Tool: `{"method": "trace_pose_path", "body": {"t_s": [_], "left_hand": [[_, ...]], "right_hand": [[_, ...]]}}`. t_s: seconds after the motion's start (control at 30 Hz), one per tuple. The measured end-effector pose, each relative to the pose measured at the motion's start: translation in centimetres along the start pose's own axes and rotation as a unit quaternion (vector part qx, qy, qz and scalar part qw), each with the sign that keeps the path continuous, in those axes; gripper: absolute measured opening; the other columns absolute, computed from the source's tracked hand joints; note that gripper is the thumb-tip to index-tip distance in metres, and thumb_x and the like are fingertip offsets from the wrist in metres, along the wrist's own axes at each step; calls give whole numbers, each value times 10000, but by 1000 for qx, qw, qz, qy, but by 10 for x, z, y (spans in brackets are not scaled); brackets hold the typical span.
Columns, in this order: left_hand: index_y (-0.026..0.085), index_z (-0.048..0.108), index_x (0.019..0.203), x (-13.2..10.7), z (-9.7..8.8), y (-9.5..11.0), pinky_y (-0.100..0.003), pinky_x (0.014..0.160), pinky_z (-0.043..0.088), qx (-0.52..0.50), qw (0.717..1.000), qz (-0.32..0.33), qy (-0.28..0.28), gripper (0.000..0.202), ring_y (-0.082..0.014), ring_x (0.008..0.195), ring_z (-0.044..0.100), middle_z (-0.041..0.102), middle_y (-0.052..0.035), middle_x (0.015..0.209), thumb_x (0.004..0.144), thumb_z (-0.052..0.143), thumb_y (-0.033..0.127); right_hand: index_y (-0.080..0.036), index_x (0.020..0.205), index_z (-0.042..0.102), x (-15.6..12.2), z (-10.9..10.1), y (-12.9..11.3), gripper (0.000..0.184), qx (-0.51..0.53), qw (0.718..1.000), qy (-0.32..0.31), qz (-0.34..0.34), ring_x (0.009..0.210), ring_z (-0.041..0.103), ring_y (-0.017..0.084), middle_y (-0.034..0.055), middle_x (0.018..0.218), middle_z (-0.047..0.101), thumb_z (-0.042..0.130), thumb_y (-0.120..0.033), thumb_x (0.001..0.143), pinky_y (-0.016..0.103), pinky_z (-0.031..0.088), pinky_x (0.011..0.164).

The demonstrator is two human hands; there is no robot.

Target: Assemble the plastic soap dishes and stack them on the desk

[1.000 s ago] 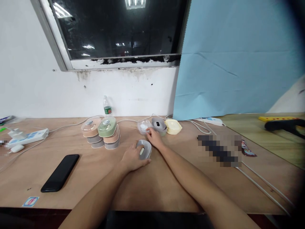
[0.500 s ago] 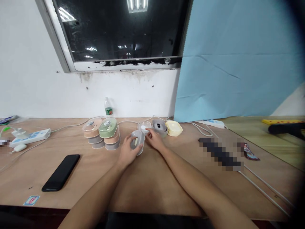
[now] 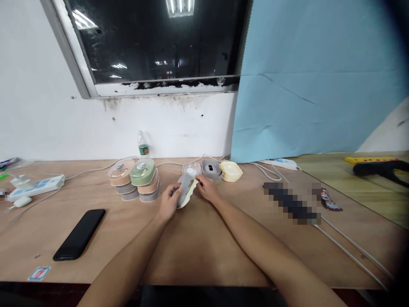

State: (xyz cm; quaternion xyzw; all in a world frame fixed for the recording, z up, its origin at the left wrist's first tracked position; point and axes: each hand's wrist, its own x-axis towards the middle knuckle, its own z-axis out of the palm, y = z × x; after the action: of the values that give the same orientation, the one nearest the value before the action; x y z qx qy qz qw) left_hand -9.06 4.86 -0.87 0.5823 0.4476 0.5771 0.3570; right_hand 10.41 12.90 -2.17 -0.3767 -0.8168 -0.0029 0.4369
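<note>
A small grey box with a wavy cream edge is tilted up off the table between my hands. My left hand grips its left side, fingers wrapped round the end. At the upper right rim, the fingers of my right hand are closed on the same box. Just behind it lie clear round lids, partly covered by the box. Beside them stand grey containers, one with a black spot inside, and a stack of cream trays.
To the left stand stacked lidded boxes, a green one and a pink one on top. A black phone lies front left. A bottle stands by the wall. Power strips, cables and a snack wrapper are around.
The grey box has been turned in my hands, so its cream edge now shows. My right hand has come from the clear lids onto the box's rim. The view has shifted slightly.
</note>
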Motion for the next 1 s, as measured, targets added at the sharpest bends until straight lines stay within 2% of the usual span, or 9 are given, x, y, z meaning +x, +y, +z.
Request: {"method": "trace_pose_path", "body": {"t_s": [0.1, 0.2, 0.27, 0.37, 0.43, 0.53, 0.63, 0.8, 1.0], "left_hand": [[166, 642, 999, 2, -2, -2, -374, 958, 413, -3, 999, 33, 31, 332, -242, 1095, 562, 639, -95, 1121, 831, 539, 433], [177, 629, 1013, 2, -4, -3, -383, 980, 401, 11, 997, 64, 53, 319, -232, 1107, 551, 624, -93, 1114, 862, 502, 427], [183, 621, 1020, 1, -4, -2, -401, 1015, 373, 48, 994, 77, 62, 310, -229, 1149, 522, 596, -96, 1131, 869, 493, 422], [203, 612, 1069, -5, -4, 4, -434, 1078, 304, 141, 985, 74, 66, 318, -246, 1295, 384, 468, -104, 1287, 860, 517, 422], [212, 592, 1135, -9, -2, 9, -459, 1099, 273, 190, 978, 71, 56, 354, -265, 1367, 274, 346, -108, 1394, 860, 523, 423], [212, 557, 1210, -14, -1, 14, -479, 1108, 259, 220, 972, 84, 24, 393, -278, 1399, 209, 236, -111, 1472, 886, 485, 422], [205, 575, 1187, -16, -2, 16, -468, 1114, 252, 227, 969, 97, 0, 387, -269, 1407, 193, 203, -101, 1501, 912, 427, 434], [180, 640, 1027, -17, -3, 17, -455, 1106, 266, 228, 966, 117, -32, 399, -268, 1390, 241, 222, -94, 1507, 935, 351, 440], [172, 639, 890, -17, -1, 17, -438, 1081, 306, 226, 964, 128, -54, 375, -267, 1353, 314, 254, -104, 1490, 927, 373, 434]], "right_hand": [[-189, 853, 590, -3, -3, 3, 155, 3, 998, 58, 40, 661, 534, 161, 15, 708, 600, 445, -184, 799, 261, 379, 640], [-193, 758, 564, -3, -3, 9, 113, 59, 978, 149, 136, 584, 493, 144, -17, 607, 551, 464, -234, 790, 249, 366, 583], [-198, 686, 521, 0, -2, 15, 114, 132, 943, 213, 221, 518, 462, 132, -42, 524, 504, 487, -267, 770, 238, 353, 525], [-211, 638, 465, 7, 0, 20, 125, 265, 858, 287, 332, 404, 411, 114, -79, 422, 431, 499, -287, 732, 228, 315, 428], [-219, 622, 432, 10, -1, 21, 122, 322, 807, 324, 373, 358, 390, 107, -94, 394, 403, 495, -278, 708, 225, 284, 382], [-226, 591, 381, 11, -4, 20, 157, 350, 766, 366, 397, 336, 394, 104, -102, 379, 384, 509, -263, 674, 221, 264, 352], [-226, 576, 360, 8, -9, 22, 189, 356, 755, 379, 398, 335, 412, 103, -104, 373, 387, 530, -253, 653, 213, 263, 337], [-220, 588, 390, -1, -18, 32, 159, 338, 764, 382, 394, 336, 413, 101, -89, 366, 428, 523, -253, 668, 206, 294, 338], [-214, 635, 421, 0, -23, 37, 133, 326, 761, 392, 401, 361, 463, 116, -71, 399, 481, 522, -289, 679, 216, 356, 354]]}}
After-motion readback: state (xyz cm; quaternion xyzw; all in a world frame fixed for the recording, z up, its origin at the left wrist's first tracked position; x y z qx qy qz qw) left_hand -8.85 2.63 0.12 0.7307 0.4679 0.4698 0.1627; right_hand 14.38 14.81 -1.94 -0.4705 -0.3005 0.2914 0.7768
